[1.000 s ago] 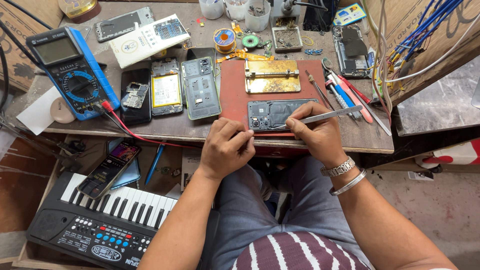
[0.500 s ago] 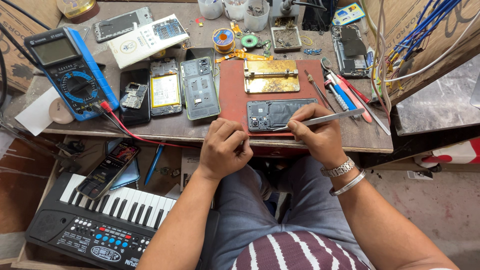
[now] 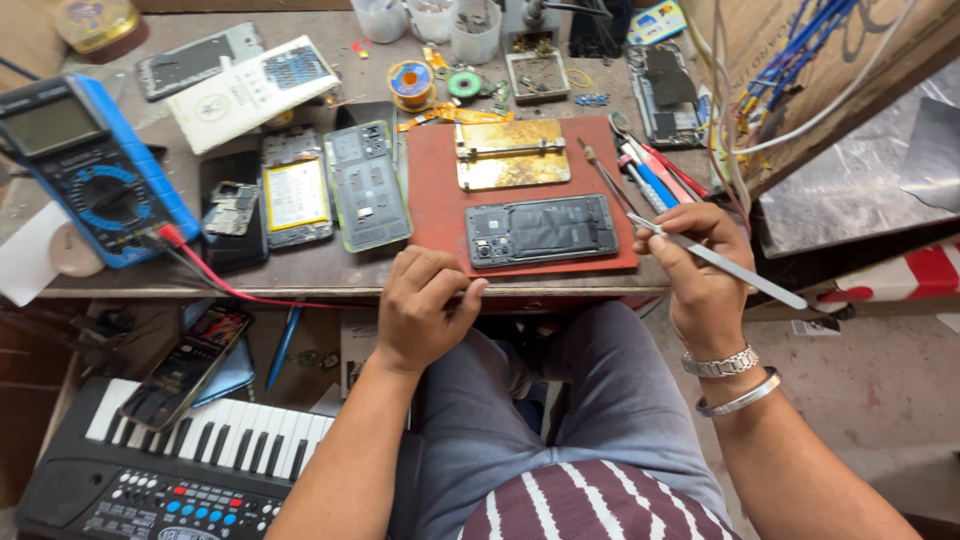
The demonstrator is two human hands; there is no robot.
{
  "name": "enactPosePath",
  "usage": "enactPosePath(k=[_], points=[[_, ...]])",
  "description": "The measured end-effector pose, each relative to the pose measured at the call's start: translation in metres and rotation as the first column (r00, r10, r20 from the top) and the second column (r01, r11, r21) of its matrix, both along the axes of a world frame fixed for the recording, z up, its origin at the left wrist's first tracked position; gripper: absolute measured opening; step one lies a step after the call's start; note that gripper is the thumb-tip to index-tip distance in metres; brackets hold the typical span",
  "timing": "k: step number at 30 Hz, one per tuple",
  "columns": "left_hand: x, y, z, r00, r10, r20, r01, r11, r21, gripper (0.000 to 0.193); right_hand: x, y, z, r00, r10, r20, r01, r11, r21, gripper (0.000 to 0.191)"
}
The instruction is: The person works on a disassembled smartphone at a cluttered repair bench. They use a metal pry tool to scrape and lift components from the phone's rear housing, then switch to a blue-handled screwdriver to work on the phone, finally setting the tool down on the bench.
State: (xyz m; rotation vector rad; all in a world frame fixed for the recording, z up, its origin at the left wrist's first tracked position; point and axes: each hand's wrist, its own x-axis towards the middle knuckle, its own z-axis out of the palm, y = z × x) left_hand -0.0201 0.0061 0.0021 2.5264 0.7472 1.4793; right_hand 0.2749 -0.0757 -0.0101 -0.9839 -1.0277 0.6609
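Left hand (image 3: 425, 310) rests curled and empty at the bench edge, lower centre, steadying nothing. Just right of it, the opened phone (image 3: 541, 229) lies flat on the red mat (image 3: 440, 190); right hand (image 3: 700, 270) pinches tweezers (image 3: 720, 262), tips angled toward it.

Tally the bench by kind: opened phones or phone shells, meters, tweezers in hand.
Opened phones or shells: 6, among them the one on the red mat
Multimeter: 1
Tweezers, in the right hand: 1
Total: 8
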Motion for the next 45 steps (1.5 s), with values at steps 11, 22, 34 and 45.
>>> enactPosePath(k=[11,22,34,45], points=[[0.003,-0.002,0.006,0.998,0.050,0.047,-0.046,0.994,-0.099,0.015,0.021,-0.025,-0.002,0.938,0.152,-0.312,-0.156,0.988,0.013,0.019],[0.020,0.011,0.056,0.967,-0.054,-0.251,-0.033,0.943,-0.331,0.064,0.025,-0.037,0.003,0.971,0.153,-0.181,-0.141,0.987,0.080,0.037],[0.062,0.056,0.072,0.759,-0.361,-0.542,0.138,0.903,-0.408,0.088,0.009,-0.055,-0.019,0.935,0.225,-0.274,-0.243,0.969,-0.034,0.028],[0.096,0.076,0.068,0.676,-0.327,-0.660,-0.043,0.877,-0.478,0.089,0.003,-0.056,-0.023,0.931,0.255,-0.261,-0.275,0.961,-0.039,0.030]])
